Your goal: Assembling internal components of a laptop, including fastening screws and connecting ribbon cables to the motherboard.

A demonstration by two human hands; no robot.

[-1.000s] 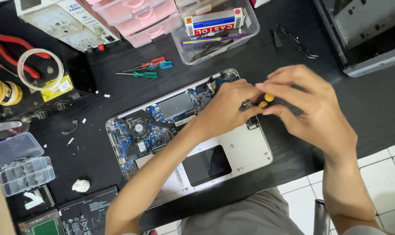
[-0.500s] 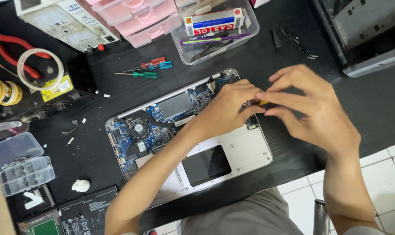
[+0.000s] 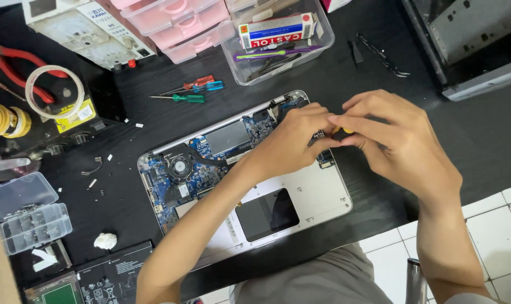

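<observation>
- clear plastic tub (image 3: 317, 42) at 12 o'clock on the black counter (image 3: 469, 141): it holds a white and red box, a purple-handled tool and dark tools.
- pink drawer boxes (image 3: 176, 22) stand at 11 o'clock; a clear compartment case (image 3: 27, 217) at 9 o'clock holds tiny parts.
- opened laptop (image 3: 317, 194) lies bottom-up at centre: silver shell, blue circuit board (image 3: 179, 180) with a round fan, dark rectangular patch near 6 o'clock.
- a small yellow-handled tool (image 3: 342, 130) sits over the laptop's 2 o'clock corner, mostly hidden.
- left hand (image 3: 292, 141) has its grip pinched together at that corner, touching the tool's tip end.
- right hand (image 3: 396, 143) has its grip clamped on the yellow handle, at 3 o'clock of the left hand.
- three small screwdrivers (image 3: 190, 90) lie at 11 o'clock of the laptop.
</observation>
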